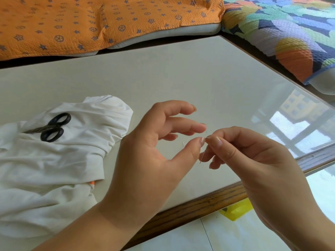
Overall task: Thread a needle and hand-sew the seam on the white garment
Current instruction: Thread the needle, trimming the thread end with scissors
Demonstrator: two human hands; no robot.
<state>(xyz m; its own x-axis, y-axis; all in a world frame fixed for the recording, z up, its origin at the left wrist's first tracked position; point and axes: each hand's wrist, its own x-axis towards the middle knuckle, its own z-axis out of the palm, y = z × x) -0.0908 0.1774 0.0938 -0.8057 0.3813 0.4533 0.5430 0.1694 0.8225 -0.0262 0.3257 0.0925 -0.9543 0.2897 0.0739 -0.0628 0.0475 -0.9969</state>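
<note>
Above the pale glass-topped table (pixel 181 78), the right hand (pixel 253 160) pinches a thin steel needle (pixel 202 154) for threading; the left hand (pixel 154 151) has fingers spread, thumb apparently steadying.

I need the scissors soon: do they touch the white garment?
Touching. The head view shows the scissors lying on top of the white garment.

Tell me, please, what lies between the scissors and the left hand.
In the head view, only folds of the white garment, on which the scissors rest, then a narrow strip of bare table before the left hand.
</note>
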